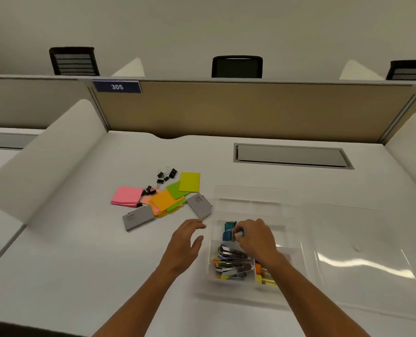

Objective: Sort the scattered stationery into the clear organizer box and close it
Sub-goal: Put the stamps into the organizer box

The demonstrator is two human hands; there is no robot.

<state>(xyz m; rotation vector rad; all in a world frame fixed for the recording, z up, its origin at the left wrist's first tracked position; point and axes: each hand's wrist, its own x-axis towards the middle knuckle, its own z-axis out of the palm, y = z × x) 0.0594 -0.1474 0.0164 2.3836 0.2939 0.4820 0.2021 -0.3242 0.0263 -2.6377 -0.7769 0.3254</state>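
The clear organizer box (250, 193) sits open on the white desk, its clear lid (362, 251) lying to its right. My right hand (257, 239) is inside the box, shut on a small teal item (240, 233) beside other teal pieces (229, 231). Staplers (233, 262) fill the near left compartment, with yellow and orange items (263, 276) beside them. My left hand (187, 242) hovers open just left of the box. Scattered on the desk are sticky note pads: pink (126, 196), orange (163, 200), green (175, 189), yellow (190, 182). Two grey boxes (139, 218) (199, 206) and black binder clips (165, 175) lie around them.
A grey cable hatch (291, 155) is set into the desk behind the box. A tan partition (250, 110) with a 305 label closes the back, and white side dividers (46, 156) flank the desk. Office chairs stand beyond.
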